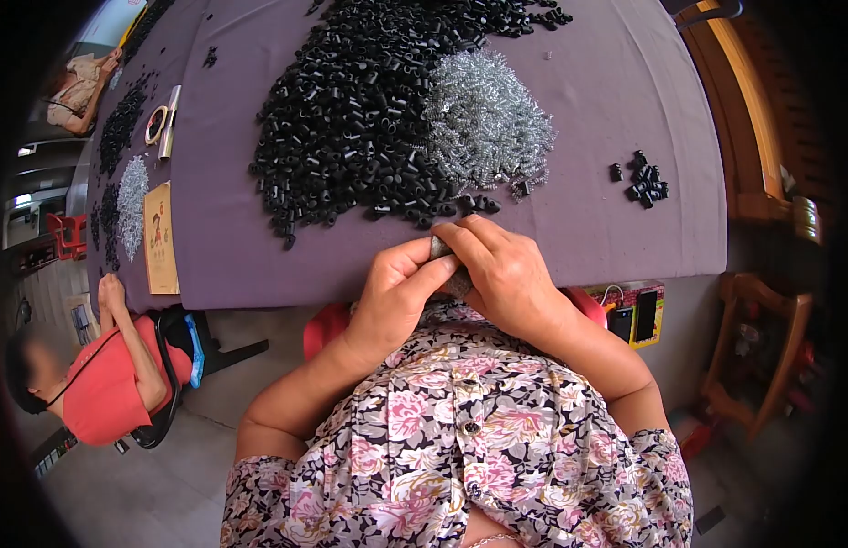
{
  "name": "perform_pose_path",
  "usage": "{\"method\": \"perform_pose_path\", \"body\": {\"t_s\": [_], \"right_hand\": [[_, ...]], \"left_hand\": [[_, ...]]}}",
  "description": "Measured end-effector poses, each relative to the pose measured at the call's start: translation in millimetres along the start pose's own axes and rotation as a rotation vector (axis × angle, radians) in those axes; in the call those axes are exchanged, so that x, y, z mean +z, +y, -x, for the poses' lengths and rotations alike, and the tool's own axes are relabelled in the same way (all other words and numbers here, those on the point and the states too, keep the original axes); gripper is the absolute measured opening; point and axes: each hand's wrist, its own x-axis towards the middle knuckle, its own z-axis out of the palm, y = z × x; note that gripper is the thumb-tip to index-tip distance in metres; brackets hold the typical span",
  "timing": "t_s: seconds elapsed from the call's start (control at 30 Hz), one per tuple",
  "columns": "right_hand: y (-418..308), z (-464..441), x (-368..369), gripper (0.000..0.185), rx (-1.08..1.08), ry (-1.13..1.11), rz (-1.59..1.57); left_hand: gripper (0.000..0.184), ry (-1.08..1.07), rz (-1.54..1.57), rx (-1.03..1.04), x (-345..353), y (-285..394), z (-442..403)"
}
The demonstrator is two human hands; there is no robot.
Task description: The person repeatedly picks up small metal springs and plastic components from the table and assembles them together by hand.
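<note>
My left hand (394, 290) and my right hand (504, 271) meet at the table's front edge, fingers closed and pressed together. Grey material (458, 284) shows between and below the fingers; whether it is a finger wrap or a held piece I cannot tell. Anything small in the pinch is hidden. Just beyond my fingertips spreads a large heap of short black plastic tubes (342, 137). Against its right side lies a pile of small silvery coil springs (488, 119).
A small cluster of black pieces (647, 181) lies at the table's right. On the left are a tape roll (156, 125), a yellowish booklet (159, 239) and another spring pile (132, 205). A person in red (122, 374) sits at the left; another person (77, 91) is farther back. A wooden chair (757, 352) stands right.
</note>
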Motion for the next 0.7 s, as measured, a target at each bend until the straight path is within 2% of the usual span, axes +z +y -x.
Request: {"method": "perform_pose_path", "body": {"t_s": [0.23,0.7], "right_hand": [[-0.4,0.6,0.6,0.05,0.001,-0.021,0.042],[9.2,2.2,14.9,0.046,0.008,-0.038,0.124]], "left_hand": [[0.024,0.057,-0.003,-0.024,7.3,1.0,-3.3],[0.022,0.073,-0.024,-0.063,-2.7,-7.5,-14.0]]}}
